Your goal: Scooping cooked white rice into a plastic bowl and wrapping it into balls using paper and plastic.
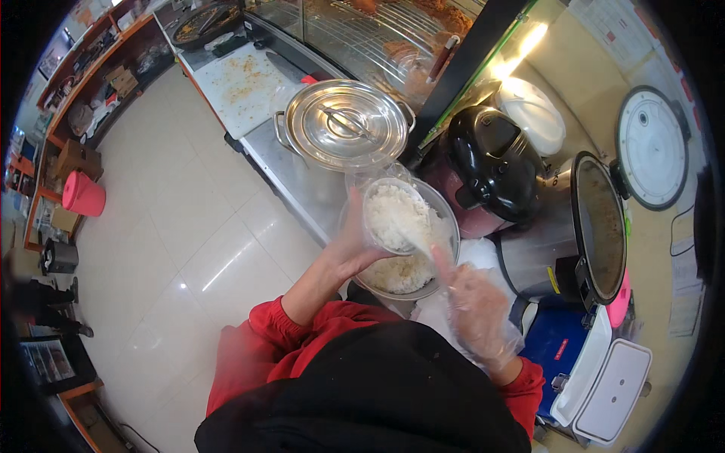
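Note:
My left hand [352,240] grips a clear plastic tub [370,231] heaped with white cooked rice [393,209]. The tub is over a round metal pot [450,212] that has more rice [399,274] in it. In a clear plastic glove, my right hand [478,306] holds a pale rice paddle [416,238]. The paddle's blade rests against the rice in the tub. Most of its handle is hidden by my fingers.
Beyond the tub stands a lidded steel pot [346,124]. A white cutting board [243,85] with crumbs lies farther back, beside a glass display case [362,34]. At right are a black-lidded rice cooker [493,164], a large open cooker [544,243] and a blue cooler box [558,351].

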Demonstrator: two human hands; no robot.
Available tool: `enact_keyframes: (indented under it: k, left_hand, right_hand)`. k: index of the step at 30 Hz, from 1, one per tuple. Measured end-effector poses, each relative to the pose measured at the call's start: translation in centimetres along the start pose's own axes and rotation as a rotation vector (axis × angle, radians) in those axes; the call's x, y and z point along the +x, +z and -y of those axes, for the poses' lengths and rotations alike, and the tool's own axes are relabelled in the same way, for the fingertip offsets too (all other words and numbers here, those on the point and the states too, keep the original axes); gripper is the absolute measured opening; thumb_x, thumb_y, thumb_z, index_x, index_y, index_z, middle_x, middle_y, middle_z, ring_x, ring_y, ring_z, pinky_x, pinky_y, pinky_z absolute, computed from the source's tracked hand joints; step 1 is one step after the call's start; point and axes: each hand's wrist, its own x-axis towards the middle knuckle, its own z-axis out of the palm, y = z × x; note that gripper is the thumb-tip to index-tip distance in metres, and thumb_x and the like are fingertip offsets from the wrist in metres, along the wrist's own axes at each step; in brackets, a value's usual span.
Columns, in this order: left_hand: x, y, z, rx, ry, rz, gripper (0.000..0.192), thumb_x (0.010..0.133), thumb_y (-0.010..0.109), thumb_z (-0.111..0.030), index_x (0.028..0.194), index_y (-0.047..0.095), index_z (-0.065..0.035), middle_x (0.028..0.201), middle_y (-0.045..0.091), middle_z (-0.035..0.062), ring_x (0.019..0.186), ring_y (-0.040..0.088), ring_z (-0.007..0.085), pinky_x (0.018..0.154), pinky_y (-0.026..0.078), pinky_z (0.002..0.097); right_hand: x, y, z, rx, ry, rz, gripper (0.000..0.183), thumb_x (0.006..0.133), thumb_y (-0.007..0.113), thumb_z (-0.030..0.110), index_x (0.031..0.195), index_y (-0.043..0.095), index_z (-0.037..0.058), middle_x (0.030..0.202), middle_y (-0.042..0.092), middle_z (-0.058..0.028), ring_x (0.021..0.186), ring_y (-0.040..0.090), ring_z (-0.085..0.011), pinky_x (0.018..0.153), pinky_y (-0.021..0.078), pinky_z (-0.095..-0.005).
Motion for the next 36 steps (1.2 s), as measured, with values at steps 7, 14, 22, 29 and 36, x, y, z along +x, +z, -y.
enact_keyframes:
  k: [7,14,22,29,36]
  left_hand:
    - [0.2,-1.7,0.1,-0.163,0.040,0.091,0.090,0.069,0.031,-0.074,0.132,0.028,-0.0107,0.133,0.033,0.0116,0.121,0.034,0.0283,0.100,0.027,0.0477]
    - [0.6,-1.2,0.5,-0.087,0.101,0.130,0.064,0.086,0.024,-0.057,0.127,0.032,-0.0075,0.124,0.042,0.0094,0.114,0.044,0.0232,0.095,0.036,0.0414]
    - [0.7,-0.8,0.6,0.043,0.070,-0.059,0.041,0.093,0.030,-0.030,0.125,0.033,-0.0040,0.120,0.044,0.0091,0.107,0.049,0.0195,0.090,0.042,0.0342]
    - [1.2,-2.3,1.4,0.172,0.206,-0.012,0.048,0.092,0.030,-0.040,0.127,0.031,-0.0064,0.121,0.043,0.0101,0.110,0.047,0.0199,0.091,0.041,0.0361]
    - [-0.9,-1.8,0.6,0.184,0.137,-0.054,0.085,0.073,0.026,-0.070,0.133,0.024,-0.0097,0.133,0.033,0.0084,0.122,0.033,0.0236,0.100,0.028,0.0420]
  right_hand:
    - [1.1,-1.3,-2.3,0.900,0.437,-0.076,0.040,0.088,0.039,0.025,0.120,0.045,0.0022,0.112,0.049,-0.0113,0.093,0.050,-0.0163,0.081,0.0383,-0.0277]
    - [1.3,5.4,0.7,0.648,0.168,-0.117,0.030,0.087,0.047,0.020,0.114,0.054,0.0106,0.090,0.060,-0.0143,0.072,0.056,-0.0251,0.067,0.0424,-0.0344]
    - [2.9,1.6,-2.9,0.974,0.332,0.020,0.026,0.088,0.047,0.023,0.110,0.059,0.0144,0.082,0.062,-0.0064,0.065,0.054,-0.0185,0.062,0.0435,-0.0309]
    - [2.3,3.0,1.0,0.413,0.315,0.190,0.026,0.089,0.045,0.024,0.109,0.059,0.0153,0.089,0.064,-0.0035,0.080,0.060,-0.0136,0.071,0.0449,-0.0280]
    - [3.1,3.2,0.1,1.057,0.473,0.099,0.034,0.091,0.042,0.028,0.115,0.053,0.0056,0.111,0.056,-0.0125,0.103,0.051,-0.0160,0.089,0.0368,-0.0275]
